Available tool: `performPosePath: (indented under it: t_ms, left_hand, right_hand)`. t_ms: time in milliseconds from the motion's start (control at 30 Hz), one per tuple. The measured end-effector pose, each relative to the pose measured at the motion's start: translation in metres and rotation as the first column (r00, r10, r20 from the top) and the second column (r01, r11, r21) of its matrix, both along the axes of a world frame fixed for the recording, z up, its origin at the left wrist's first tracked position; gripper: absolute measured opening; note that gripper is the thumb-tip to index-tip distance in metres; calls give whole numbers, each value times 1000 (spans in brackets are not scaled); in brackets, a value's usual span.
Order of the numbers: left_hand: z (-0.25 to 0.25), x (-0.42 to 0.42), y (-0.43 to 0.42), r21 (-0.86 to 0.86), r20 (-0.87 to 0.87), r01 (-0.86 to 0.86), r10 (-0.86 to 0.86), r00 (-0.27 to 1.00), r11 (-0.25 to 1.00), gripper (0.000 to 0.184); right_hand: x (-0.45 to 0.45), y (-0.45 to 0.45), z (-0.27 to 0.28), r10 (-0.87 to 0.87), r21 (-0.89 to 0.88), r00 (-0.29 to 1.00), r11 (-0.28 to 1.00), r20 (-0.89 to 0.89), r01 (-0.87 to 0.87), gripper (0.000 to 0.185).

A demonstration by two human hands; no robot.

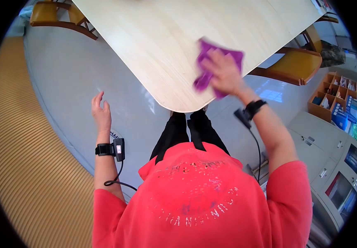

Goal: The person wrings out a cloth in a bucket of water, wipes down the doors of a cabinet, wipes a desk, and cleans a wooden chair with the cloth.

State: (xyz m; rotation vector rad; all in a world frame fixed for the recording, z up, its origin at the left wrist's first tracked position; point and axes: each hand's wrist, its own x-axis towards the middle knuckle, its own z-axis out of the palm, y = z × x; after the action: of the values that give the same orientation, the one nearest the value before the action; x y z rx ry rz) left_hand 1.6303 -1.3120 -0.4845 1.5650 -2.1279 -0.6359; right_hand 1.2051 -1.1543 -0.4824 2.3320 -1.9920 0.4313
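Right hand (227,77) spread wide, the purple cloth (205,48) is pressed at the near right edge of the bench (166,53), wiping seemingly under way, flat pressure called for, the left hand (101,115) held loosely open.

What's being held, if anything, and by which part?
The right hand lies over the middle of the cloth on the table, no pinch visible; the left hand holds nothing.

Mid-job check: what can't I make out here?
All in the head view:
- Purple cloth: partly hidden under the right hand.
- Right fingers: motion-blurred; grip unclear.
- Table: far end cut off by the top edge.
- Shoes: mostly behind the table.
- Cabinet contents: too small.
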Motion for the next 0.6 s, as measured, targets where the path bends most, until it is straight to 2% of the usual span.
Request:
performPosePath:
  t_ms: [33,67,100,167,233,333,433,467,533,600]
  left_hand:
    - [1,5,3,12,29,4,-5,1000,1000,37]
    - [1,10,4,20,55,7,-8,998,1000,37]
    - [1,14,4,21,77,9,-10,997,1000,37]
    - [-5,13,6,16,51,2,-3,999,1000,36]
    - [-8,-3,3,33,27,6,-7,1000,999,36]
    - [7,-34,-10,55,-9,31,-30,999,998,38]
    - [26,-75,-33,-6,-68,85,-85,994,996,41]
    - [28,-88,-41,-44,-92,107,-110,990,993,42]
    - [34,-110,-56,-79,-145,156,-166,975,985,46]
    - [26,-120,-63,-132,-48,162,-170,984,978,48]
  right_hand:
    - [-28,-12,-6,-143,75,989,987,-32,145,56]
    - [-40,-24,-3,-336,65,937,937,-92,342,58]
    - [-55,-37,-14,-414,7,909,910,-48,415,60]
    - [-49,-81,-33,-629,-12,770,775,-109,632,61]
    - [-16,-123,-30,-560,8,826,827,-61,562,61]
    - [78,-165,-16,-213,-32,976,976,39,214,57]
    - [149,-150,-7,167,-55,977,985,129,-161,54]
    - [154,-134,2,232,38,964,970,127,-239,57]
    - [134,-106,5,287,67,933,949,216,-307,60]
    - [86,-93,17,105,87,983,989,150,-119,59]
